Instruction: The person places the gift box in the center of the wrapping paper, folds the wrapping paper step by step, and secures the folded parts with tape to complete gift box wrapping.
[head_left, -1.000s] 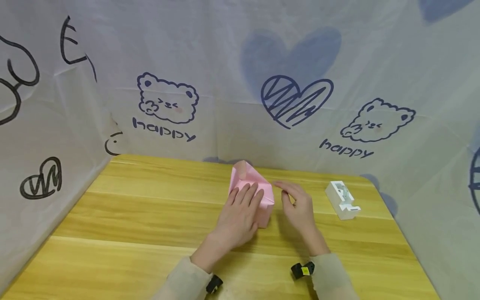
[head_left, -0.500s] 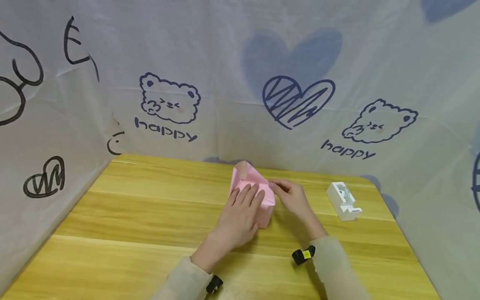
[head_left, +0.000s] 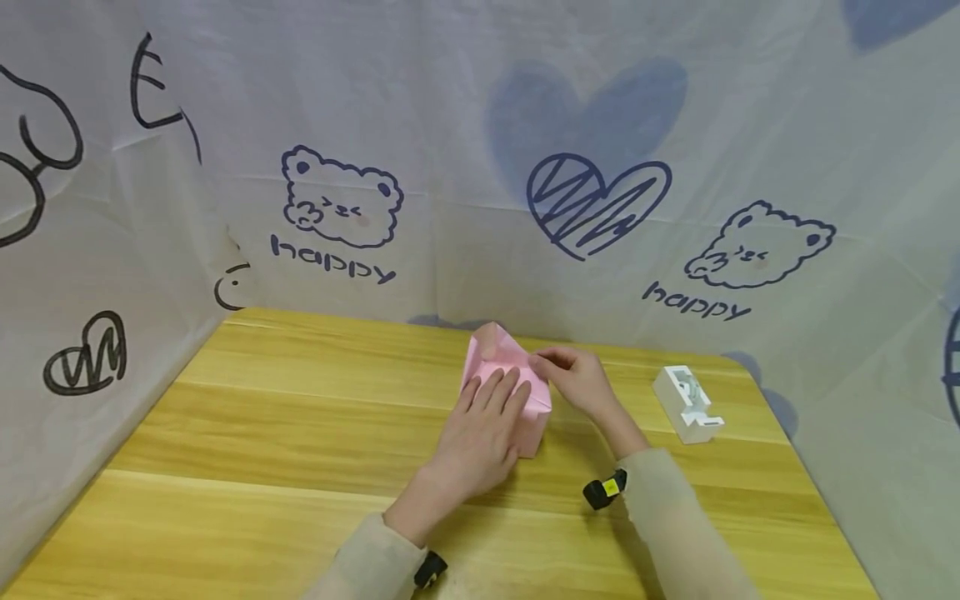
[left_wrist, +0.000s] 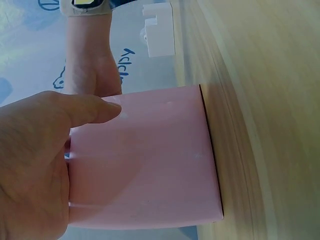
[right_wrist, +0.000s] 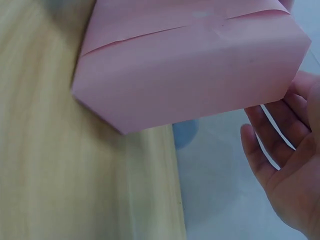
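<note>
A pink paper-wrapped box (head_left: 531,429) stands on the table, with a paper flap (head_left: 491,340) raised at its far top edge. My left hand (head_left: 480,429) lies over the top with its fingers straight, pressing on the paper. In the left wrist view its thumb (left_wrist: 97,110) reaches over the edge of the flat pink side. At the far right corner, my right hand (head_left: 581,383) pinches the flap's edge between thumb and index finger. The right wrist view shows its other fingers (right_wrist: 272,130) loosely bent beside the box; the pinching fingertips are mostly hidden there.
A white tape dispenser (head_left: 686,404) stands to the right of the box, near the table's right edge. White cloth (head_left: 465,242) printed with bears and hearts hangs behind and beside the wooden table (head_left: 262,517).
My right hand has moved left from beside the box to the flap and now pinches its right edge, which has bent inward. The left hand has stayed on top.
</note>
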